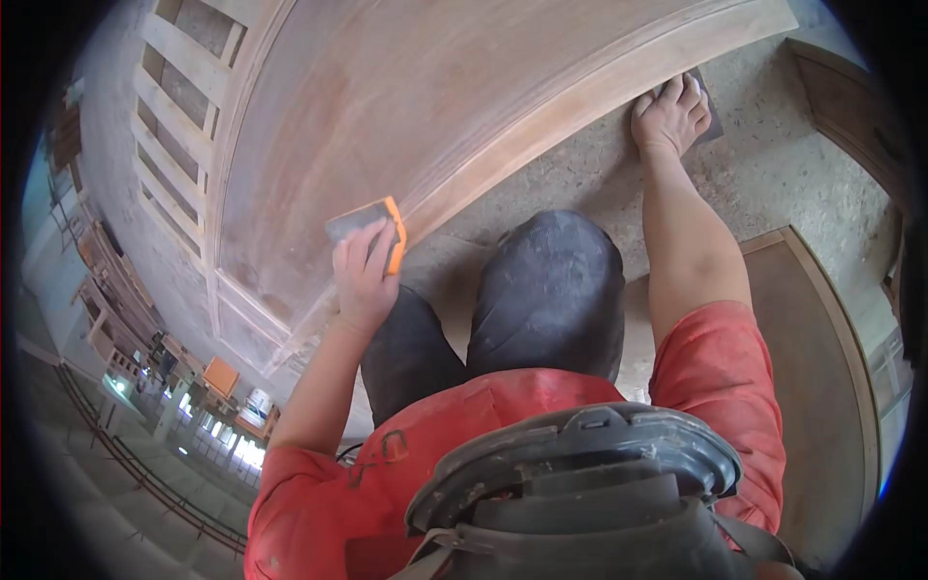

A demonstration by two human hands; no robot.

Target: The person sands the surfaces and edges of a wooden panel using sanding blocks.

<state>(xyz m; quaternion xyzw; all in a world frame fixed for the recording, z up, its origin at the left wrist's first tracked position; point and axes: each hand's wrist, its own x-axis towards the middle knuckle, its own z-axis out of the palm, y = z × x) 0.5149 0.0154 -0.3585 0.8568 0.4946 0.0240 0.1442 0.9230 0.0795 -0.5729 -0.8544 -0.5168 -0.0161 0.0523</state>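
Observation:
My left hand (pixel 365 280) is closed around a grey sanding block (pixel 350 222) with an orange edge. The block is at the panel's near rim, and my fingers lie across its grey face. A large brown wooden panel (pixel 387 106) with a paler raised border stretches ahead of me. To the right, my right hand (pixel 671 121) is beside that border with its fingers curled over a dark flat sheet (pixel 714 124), which looks like sandpaper. Part of the sheet is hidden under my hand.
My knees (pixel 551 290) are close to the panel's edge, over the dusty concrete floor (pixel 773 145). A slatted wooden frame (pixel 174 130) adjoins the panel at left. Another framed panel (pixel 807 358) is by my right side. A dark respirator mask (pixel 580 474) covers the lower view.

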